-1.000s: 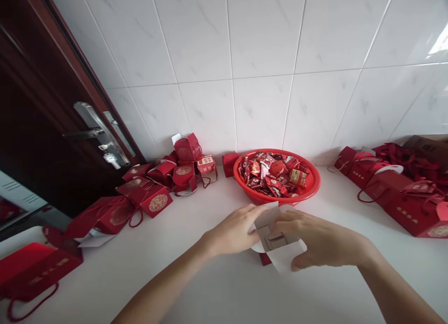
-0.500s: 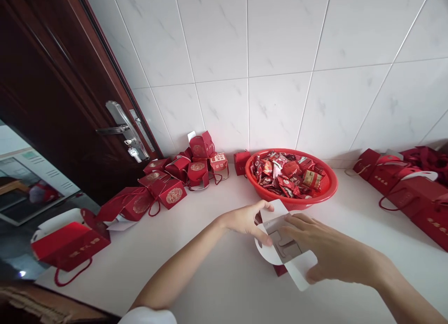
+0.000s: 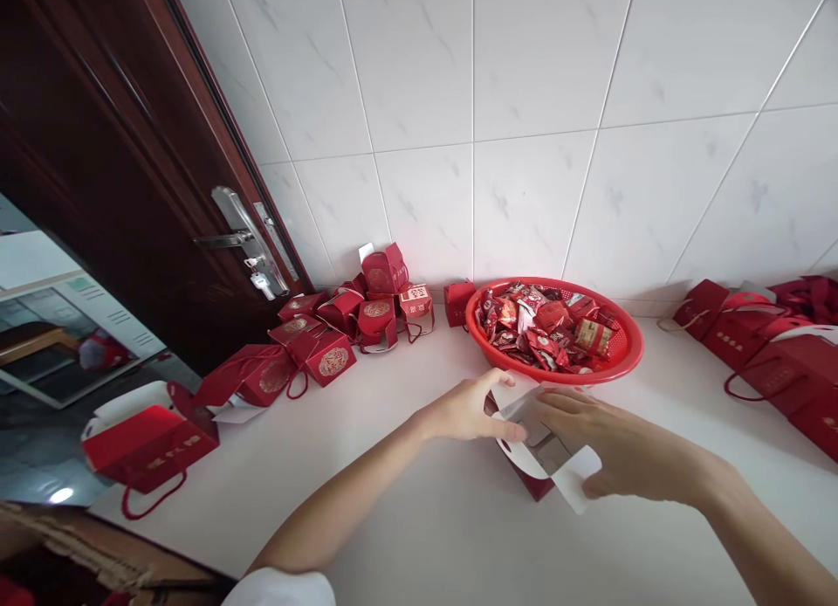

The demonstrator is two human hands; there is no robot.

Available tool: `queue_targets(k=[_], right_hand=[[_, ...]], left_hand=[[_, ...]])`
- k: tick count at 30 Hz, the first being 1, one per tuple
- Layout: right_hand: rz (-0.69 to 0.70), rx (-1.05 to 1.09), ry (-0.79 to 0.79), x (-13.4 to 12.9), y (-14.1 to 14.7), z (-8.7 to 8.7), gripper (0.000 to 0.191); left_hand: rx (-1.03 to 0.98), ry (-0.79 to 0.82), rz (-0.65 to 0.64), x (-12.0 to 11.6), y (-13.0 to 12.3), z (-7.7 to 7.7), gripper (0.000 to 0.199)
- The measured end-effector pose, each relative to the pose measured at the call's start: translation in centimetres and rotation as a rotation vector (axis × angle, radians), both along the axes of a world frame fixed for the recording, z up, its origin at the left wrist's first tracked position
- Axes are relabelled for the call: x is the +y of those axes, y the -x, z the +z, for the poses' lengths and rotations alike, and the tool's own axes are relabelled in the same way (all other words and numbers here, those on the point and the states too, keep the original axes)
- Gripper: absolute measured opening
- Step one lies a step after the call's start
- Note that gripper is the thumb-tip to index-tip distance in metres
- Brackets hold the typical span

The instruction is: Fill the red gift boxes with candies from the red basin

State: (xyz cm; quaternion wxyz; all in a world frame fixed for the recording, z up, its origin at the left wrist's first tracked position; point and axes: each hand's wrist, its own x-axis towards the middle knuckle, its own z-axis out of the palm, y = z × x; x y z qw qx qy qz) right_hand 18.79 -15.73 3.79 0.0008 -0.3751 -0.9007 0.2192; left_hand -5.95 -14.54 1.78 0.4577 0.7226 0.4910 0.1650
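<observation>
A red paper gift box (image 3: 537, 485) with white inner flaps stands open on the white counter in front of me. My left hand (image 3: 466, 409) grips its left side, with the thumb on the near left flap and the index finger by the far corner. On the right side lies my right hand (image 3: 612, 449), its fingers over the far right edge and its thumb at the near right flap. The fingers partly cover the inside of the box. Just beyond stands a red plastic basket (image 3: 625, 361) full of wrapped sweets (image 3: 543, 327).
Several red gift boxes (image 3: 331, 361) with cord handles line the left side. One open box (image 3: 150, 449) sits near the counter's left edge. More red boxes (image 3: 786, 361) stand at the right. Behind are a tiled wall (image 3: 524, 65) and a dark door (image 3: 98, 108) with keys.
The box's near left flap has tilted up and more of its red side shows. Both hands remain on the box. The view has shifted slightly left.
</observation>
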Motion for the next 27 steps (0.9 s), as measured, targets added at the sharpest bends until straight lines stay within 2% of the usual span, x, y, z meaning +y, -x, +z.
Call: queue_targets(k=[5, 9, 12, 15, 17, 20, 23, 27], right_hand=[[-0.033, 0.023, 0.072, 0.0, -1.2, 0.7, 0.078], [-0.084, 0.141, 0.005, 0.7, -2.4, 1.4, 0.061], [-0.208, 0.301, -0.078, 1.7, -2.9, 1.8, 0.042], [-0.335, 0.496, -0.146, 3.0, -2.9, 1.7, 0.036], [-0.397, 0.613, -0.171, 3.9, -2.7, 1.2, 0.039], [-0.435, 0.744, -0.113, 5.5, -1.9, 0.3, 0.045], [-0.459, 0.821, -0.058, 7.3, -1.0, -0.7, 0.046], [-0.565, 0.933, -0.043, 9.8, 0.0, -1.5, 0.040]], left_hand=[[0.035, -0.166, 0.012, -0.7, 0.3, 0.9, 0.076], [0.048, -0.327, 0.112, -0.3, 0.8, 1.3, 0.061], [0.014, -0.486, 0.145, 1.2, 0.6, 2.1, 0.046], [0.027, -0.591, 0.044, 4.4, -1.1, 2.9, 0.025], [0.136, -0.570, -0.098, 7.1, -2.8, 3.1, 0.025], [0.455, -0.404, -0.302, 10.4, -5.7, 2.9, 0.029], [0.543, -0.349, -0.306, 12.0, -8.1, 2.4, 0.041], [0.538, -0.373, -0.273, 12.1, -9.6, 1.8, 0.048]])
